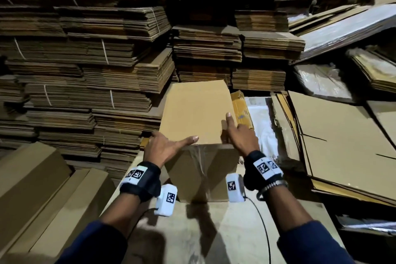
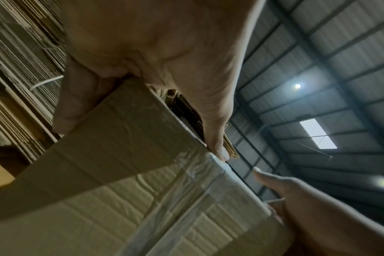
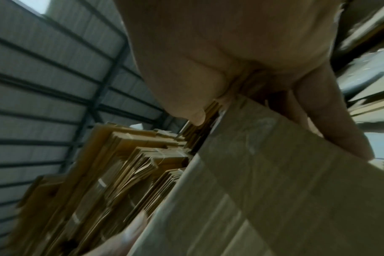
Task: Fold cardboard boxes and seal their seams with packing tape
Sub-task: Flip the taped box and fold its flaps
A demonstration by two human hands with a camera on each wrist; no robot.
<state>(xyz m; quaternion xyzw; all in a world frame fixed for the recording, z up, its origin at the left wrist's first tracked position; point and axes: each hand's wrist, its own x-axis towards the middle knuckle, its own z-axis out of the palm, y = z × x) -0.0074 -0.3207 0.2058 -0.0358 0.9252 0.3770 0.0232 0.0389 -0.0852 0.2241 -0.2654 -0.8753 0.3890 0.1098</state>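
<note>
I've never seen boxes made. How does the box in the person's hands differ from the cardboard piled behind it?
The box is folded up into a hollow block; the piled cardboard lies flat in stacks. The box has clear tape down its near side; several stacks are tied with white straps instead. Both hands grip the box; nobody touches the piles. Both are plain brown cardboard.

Matt brown cardboard box [image 1: 194, 111] w/ glossy clear tape [image 1: 201, 169] on seam; corrugated cardboard stacks [image 1: 90, 53] behind, rough-edged.
</note>
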